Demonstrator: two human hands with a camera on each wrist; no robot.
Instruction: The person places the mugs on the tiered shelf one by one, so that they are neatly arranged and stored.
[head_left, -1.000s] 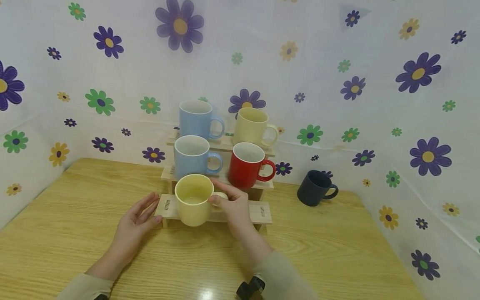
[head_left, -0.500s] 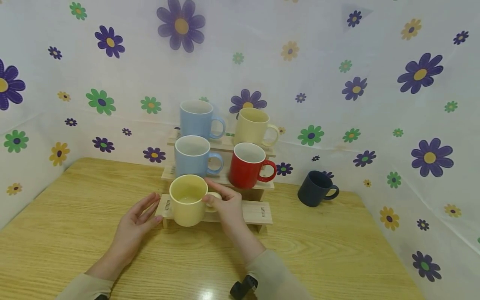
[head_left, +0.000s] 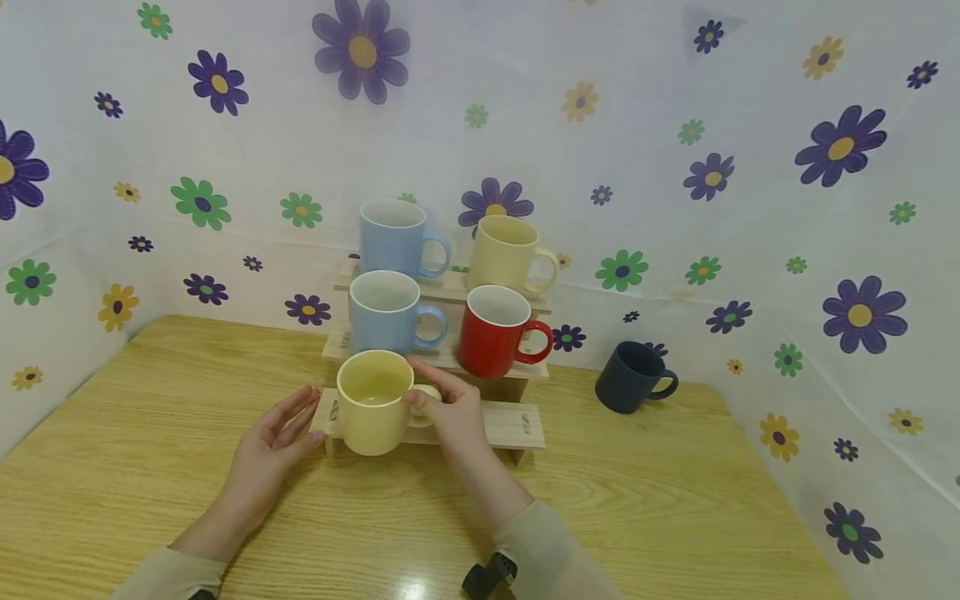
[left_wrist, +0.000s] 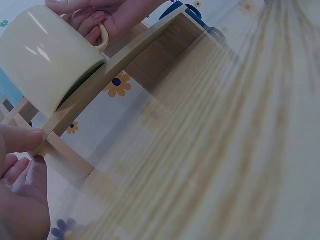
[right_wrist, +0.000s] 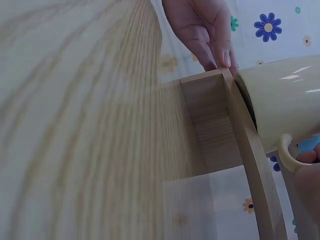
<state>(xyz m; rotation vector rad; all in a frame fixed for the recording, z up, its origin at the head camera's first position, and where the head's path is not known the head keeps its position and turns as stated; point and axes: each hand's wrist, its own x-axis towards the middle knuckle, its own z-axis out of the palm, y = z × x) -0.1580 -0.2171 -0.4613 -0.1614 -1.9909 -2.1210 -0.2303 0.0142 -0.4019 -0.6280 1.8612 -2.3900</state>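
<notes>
In the head view my right hand (head_left: 459,417) pinches the handle of a pale yellow mug (head_left: 371,425), thumb on top. This mug is upright at the left part of the lowest step of a three-step wooden stand (head_left: 510,423). Its dark underside shows close over the board (left_wrist: 67,114) in the left wrist view. My left hand (head_left: 262,457) holds the left end of that step, with thumb and fingertips on either side of its corner; the right wrist view also shows the left hand (right_wrist: 202,27) there.
A light blue mug (head_left: 382,321) and a red mug (head_left: 483,342) stand on the middle step. Another light blue mug (head_left: 390,246) and a second yellow mug (head_left: 501,254) stand on the top step. A navy mug (head_left: 626,383) sits on the table (head_left: 637,500) at right, before a flowered cloth (head_left: 637,225).
My right hand has shifted the pale yellow mug left along the lowest step, mostly in the first half second. My left hand has stayed at the stand's end.
</notes>
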